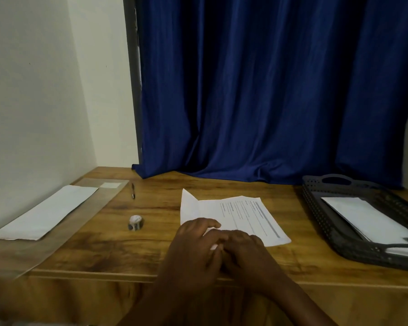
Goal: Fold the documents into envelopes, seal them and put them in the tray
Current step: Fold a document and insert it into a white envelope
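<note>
The printed sheet (243, 217) lies on the wooden table (151, 245) and serves as the landmark here. Both hands rest on its near edge: the left hand (194, 241) lies with fingers spread and fairly straight, pressing the paper flat, and the right hand (247, 250) sits just beside it, touching it, fingers laid over the same edge. Whether either grip pinches the paper I cannot tell; what shows looks like pressing, not clenching. The sheet's left end is lifted into a pointed flap, so a fold seems to be in progress.

To the right of the sheet stands a dark perforated tray (316, 208) with a white envelope (372, 220) already lying in it, so at least one letter appears finished. Well to the left of the sheet, a long white envelope (45, 214) lies on a clear plastic sleeve (17, 252), apparently waiting to be filled. Between that and the sheet sits a small roll of tape or stickers (135, 222), with a pen (132, 190) behind it. A blue curtain (269, 90) hangs behind the sheet.

Still to do for this sheet, I judge: finish folding, insert, seal, place in the tray.

The sheet carries lines of printed text and a grey bar, all too small to read; no brand shows anywhere.
</note>
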`<state>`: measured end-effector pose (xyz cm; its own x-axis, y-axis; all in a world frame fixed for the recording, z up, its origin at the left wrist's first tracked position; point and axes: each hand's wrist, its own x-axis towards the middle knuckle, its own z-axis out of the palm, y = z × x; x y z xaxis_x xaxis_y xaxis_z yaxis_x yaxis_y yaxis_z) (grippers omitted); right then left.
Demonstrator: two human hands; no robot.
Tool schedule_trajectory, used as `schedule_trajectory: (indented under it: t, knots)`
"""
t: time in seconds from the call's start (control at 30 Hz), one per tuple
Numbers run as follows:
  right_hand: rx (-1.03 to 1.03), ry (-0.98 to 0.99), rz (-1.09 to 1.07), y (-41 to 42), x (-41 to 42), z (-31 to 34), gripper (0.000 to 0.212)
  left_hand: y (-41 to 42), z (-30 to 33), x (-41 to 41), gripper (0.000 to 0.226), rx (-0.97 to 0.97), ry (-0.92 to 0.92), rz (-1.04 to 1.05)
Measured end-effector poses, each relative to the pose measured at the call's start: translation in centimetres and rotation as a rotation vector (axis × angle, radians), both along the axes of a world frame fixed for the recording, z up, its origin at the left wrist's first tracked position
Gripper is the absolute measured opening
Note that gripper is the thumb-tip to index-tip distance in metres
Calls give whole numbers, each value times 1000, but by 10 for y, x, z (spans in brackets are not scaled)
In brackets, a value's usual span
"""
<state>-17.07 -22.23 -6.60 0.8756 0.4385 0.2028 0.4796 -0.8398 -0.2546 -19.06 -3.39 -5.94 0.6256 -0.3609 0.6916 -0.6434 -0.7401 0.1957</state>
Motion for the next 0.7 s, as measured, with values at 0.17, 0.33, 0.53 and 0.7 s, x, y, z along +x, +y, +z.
schedule_trajectory:
  t: [0.17, 0.33, 0.53, 0.7]
  knots:
    - [-30, -8, 26, -3, -12, 0, 46, -6, 14, 18, 47, 154, 267, 258]
    - [127, 50, -32, -1, -4, 20, 35, 9, 15, 41, 62, 356, 510, 386]
    - [209, -4, -92, 37, 23, 32, 46, 17, -5, 48, 107, 448, 651, 377]
    - [1, 180, -66, 50, 48, 10, 56, 19, -11, 50, 98, 463, 628, 392]
